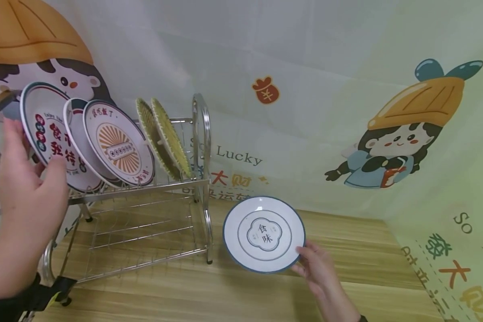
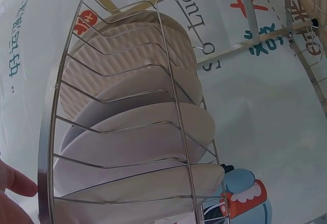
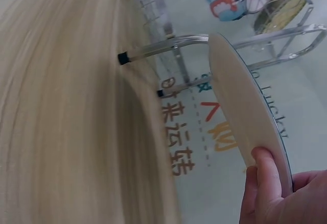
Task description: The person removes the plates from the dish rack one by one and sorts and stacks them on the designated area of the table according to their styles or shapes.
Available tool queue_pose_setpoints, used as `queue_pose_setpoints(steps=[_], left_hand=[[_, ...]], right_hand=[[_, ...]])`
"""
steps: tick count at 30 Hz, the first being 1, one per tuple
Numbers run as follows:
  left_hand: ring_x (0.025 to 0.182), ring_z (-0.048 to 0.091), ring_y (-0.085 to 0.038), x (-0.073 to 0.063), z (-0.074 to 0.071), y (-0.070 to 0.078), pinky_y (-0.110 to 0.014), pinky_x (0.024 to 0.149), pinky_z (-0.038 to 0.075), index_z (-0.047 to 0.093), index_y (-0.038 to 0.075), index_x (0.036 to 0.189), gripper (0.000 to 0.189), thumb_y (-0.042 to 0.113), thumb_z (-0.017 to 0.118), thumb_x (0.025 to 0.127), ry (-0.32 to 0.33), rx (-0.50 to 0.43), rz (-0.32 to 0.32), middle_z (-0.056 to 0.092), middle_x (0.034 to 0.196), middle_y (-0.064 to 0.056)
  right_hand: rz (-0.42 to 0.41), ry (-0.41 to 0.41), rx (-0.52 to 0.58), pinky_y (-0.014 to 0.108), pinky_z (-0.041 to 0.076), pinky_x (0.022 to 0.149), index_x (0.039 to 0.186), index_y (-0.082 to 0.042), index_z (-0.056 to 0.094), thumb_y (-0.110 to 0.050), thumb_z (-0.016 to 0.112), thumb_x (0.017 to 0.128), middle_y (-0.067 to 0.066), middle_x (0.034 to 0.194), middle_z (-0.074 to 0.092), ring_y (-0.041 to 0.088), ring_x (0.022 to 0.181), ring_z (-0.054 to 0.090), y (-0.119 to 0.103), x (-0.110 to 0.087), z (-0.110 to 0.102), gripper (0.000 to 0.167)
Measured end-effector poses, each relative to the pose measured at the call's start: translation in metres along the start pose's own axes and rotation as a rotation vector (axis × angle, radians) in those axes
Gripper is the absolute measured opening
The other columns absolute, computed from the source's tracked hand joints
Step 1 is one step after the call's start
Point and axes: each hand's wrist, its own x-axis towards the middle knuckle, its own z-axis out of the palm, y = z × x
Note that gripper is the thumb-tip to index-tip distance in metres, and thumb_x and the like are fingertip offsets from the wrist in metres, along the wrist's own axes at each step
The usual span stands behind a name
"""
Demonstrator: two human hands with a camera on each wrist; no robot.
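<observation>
The step in hand looks like getting the blue-rimmed plate [image 1: 264, 234] up into the dish rack [image 1: 145, 188] — so the plate wants to stay tilted on edge and be guided toward the free slots at about 10 o'clock from where it is now, between the standing plates and the two woven mats [image 1: 163, 138]. A steady grip on the rim matters, since only one edge is held; coming in edge-first along the wire dividers should keep it from knocking its neighbours.

The right hand [image 1: 322, 273] grasps that plate at its lower right edge, around 4 o'clock on the rim. In the right wrist view the fingers [image 3: 265, 175] lie along the pale underside with the rest of the hand curled round the rim, so the plate is pinched, lifted clear of the wooden desk [image 1: 346, 277] and just right of the rack's foot.

The left hand [image 1: 22, 188] is up at the rack's left end, at 9 o'clock in the head view. Its fingers look loosely spread, resting against the leftmost plate [image 1: 48, 129] and the rack's curved end rail — steadying rather than gripping, as far as the views show. The left wrist camera shows only a fingertip beside the wire.
</observation>
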Motion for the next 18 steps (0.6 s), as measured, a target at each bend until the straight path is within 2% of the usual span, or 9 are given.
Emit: queue_pose_setpoints(steps=[6, 13, 18], left_hand=[[0.14, 0.03, -0.015, 0.001, 0.001, -0.001, -0.044, 0.11, 0.032, 0.008, 0.039, 0.149, 0.063, 0.013, 0.034, 0.098, -0.002, 0.06, -0.035, 0.023, 0.156, 0.008], [0.139, 0.033, -0.02, 0.002, -0.001, -0.004, -0.045, 0.106, 0.035, 0.003, 0.041, 0.148, 0.061, 0.015, 0.03, 0.1, -0.012, 0.079, -0.065, 0.022, 0.156, 0.006], [0.137, 0.035, -0.028, 0.002, 0.001, -0.007, -0.051, 0.102, 0.037, 0.001, 0.041, 0.148, 0.06, 0.017, 0.029, 0.101, -0.027, 0.102, -0.068, 0.023, 0.156, -0.001]], right_hand=[[0.028, 0.009, -0.046, 0.017, 0.057, 0.06, 0.132, 0.014, 0.039, 0.0, 0.047, 0.091, 0.005, 0.091, 0.061, 0.009, 0.073, 0.06, 0.02, 0.009, -0.002, 0.044], [0.045, -0.001, -0.05, 0.023, 0.059, 0.068, 0.135, 0.016, 0.033, -0.002, 0.047, 0.092, 0.008, 0.096, 0.064, 0.01, 0.076, 0.063, 0.04, 0.016, -0.002, 0.048], [0.064, 0.021, -0.05, 0.02, 0.058, 0.065, 0.135, 0.015, 0.032, -0.002, 0.047, 0.092, 0.009, 0.095, 0.062, 0.009, 0.074, 0.061, 0.049, 0.021, -0.004, 0.049]])
